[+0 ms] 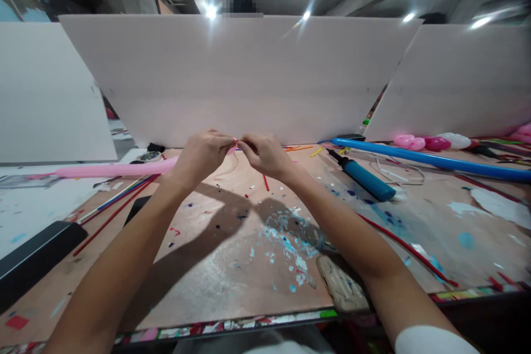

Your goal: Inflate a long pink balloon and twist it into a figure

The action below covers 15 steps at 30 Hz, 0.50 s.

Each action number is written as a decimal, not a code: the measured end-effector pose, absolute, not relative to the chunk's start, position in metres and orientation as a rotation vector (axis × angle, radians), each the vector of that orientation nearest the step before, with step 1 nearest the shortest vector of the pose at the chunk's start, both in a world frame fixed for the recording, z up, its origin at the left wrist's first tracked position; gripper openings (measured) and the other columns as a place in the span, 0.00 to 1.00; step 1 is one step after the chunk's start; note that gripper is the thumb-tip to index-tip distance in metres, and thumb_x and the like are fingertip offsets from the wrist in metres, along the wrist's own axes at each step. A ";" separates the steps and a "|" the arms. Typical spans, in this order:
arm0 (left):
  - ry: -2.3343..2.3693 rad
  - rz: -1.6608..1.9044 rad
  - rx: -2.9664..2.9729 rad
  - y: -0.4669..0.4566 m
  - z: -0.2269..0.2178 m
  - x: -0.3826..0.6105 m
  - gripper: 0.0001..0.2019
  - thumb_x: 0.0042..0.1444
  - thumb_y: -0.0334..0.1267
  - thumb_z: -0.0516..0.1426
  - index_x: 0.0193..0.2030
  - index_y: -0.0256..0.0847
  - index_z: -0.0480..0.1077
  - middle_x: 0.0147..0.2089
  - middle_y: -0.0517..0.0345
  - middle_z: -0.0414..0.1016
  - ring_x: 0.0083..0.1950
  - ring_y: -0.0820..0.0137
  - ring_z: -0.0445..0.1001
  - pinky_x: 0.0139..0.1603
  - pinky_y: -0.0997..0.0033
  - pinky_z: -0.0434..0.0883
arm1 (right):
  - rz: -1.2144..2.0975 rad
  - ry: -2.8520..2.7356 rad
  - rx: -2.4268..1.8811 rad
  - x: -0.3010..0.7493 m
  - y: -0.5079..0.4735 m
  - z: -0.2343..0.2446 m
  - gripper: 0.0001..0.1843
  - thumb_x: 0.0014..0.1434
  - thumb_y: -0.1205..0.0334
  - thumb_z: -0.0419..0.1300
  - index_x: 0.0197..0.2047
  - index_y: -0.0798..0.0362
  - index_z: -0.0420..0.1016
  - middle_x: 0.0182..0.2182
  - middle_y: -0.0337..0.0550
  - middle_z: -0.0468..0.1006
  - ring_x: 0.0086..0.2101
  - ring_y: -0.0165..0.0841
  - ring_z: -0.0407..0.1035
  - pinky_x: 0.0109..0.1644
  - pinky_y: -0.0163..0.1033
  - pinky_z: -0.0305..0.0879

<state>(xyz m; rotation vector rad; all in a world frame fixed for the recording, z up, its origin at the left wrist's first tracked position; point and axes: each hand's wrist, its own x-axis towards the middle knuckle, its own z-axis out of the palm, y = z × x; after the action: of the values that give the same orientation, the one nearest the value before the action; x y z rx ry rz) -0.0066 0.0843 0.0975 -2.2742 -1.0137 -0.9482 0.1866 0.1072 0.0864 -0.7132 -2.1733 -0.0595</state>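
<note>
A long inflated pink balloon (116, 170) stretches from the left of the table to my left hand (205, 154). That hand is closed, pinching the balloon's thin end. Fingertip to fingertip with it, my right hand (267, 156) is also closed, and a small bit of pink shows between the two. How the end is looped or twisted is hidden by the fingers. To the right of my right arm lies a blue hand pump (367, 178) with a black nozzle. Beyond the pump runs a long inflated blue balloon (435, 160).
White boards (249, 77) stand along the table's back. Uninflated balloons, one red (409, 246), are scattered about. A phone (342, 283) lies near the front edge, and a black box-like object (39, 263) at left. Pink and white round balloons (435, 142) sit back right.
</note>
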 end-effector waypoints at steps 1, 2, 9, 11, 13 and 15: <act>-1.028 -0.970 -2.265 0.084 0.099 -0.008 0.14 0.66 0.39 0.54 0.40 0.44 0.82 0.39 0.52 0.84 0.41 0.62 0.80 0.43 0.63 0.74 | -0.048 -2.172 -0.706 0.187 0.105 0.088 0.14 0.69 0.60 0.52 0.36 0.57 0.76 0.29 0.44 0.77 0.28 0.29 0.65 0.34 0.35 0.54; -1.043 -0.988 -2.254 0.083 0.100 -0.009 0.13 0.65 0.40 0.55 0.39 0.45 0.82 0.39 0.53 0.84 0.41 0.62 0.81 0.42 0.64 0.74 | -0.033 -2.167 -0.699 0.187 0.104 0.089 0.14 0.68 0.60 0.53 0.36 0.57 0.76 0.28 0.44 0.77 0.27 0.28 0.64 0.33 0.35 0.54; -1.074 -0.981 -2.282 0.076 0.103 -0.008 0.08 0.60 0.40 0.60 0.34 0.43 0.81 0.36 0.52 0.84 0.38 0.63 0.81 0.40 0.65 0.73 | 0.099 -2.169 -0.652 0.187 0.095 0.090 0.12 0.66 0.60 0.57 0.38 0.57 0.78 0.28 0.43 0.79 0.27 0.27 0.67 0.33 0.34 0.56; -1.108 -0.960 -2.273 0.074 0.104 -0.007 0.07 0.59 0.38 0.61 0.33 0.40 0.80 0.36 0.51 0.83 0.37 0.63 0.80 0.39 0.65 0.72 | 0.108 -2.156 -0.635 0.186 0.092 0.091 0.11 0.65 0.60 0.58 0.36 0.58 0.78 0.27 0.42 0.79 0.26 0.27 0.67 0.33 0.34 0.56; -1.154 -0.936 -2.262 0.072 0.105 -0.004 0.05 0.57 0.35 0.61 0.33 0.38 0.78 0.35 0.50 0.82 0.35 0.63 0.78 0.37 0.66 0.71 | 0.135 -2.131 -0.622 0.185 0.091 0.091 0.11 0.64 0.61 0.59 0.34 0.58 0.78 0.25 0.41 0.77 0.26 0.26 0.66 0.32 0.33 0.55; -1.188 -0.898 -2.263 0.069 0.105 -0.002 0.05 0.57 0.33 0.59 0.33 0.37 0.77 0.34 0.51 0.80 0.32 0.66 0.75 0.33 0.68 0.67 | 0.178 -2.098 -0.638 0.183 0.091 0.093 0.12 0.63 0.59 0.60 0.31 0.58 0.77 0.23 0.39 0.75 0.24 0.25 0.63 0.30 0.33 0.54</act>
<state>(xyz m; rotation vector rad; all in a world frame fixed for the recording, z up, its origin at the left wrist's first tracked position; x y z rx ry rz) -0.0023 0.0689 0.1054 -2.2634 -1.1884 -0.8984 0.1834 0.0912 0.0927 -0.6375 -2.0982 0.1783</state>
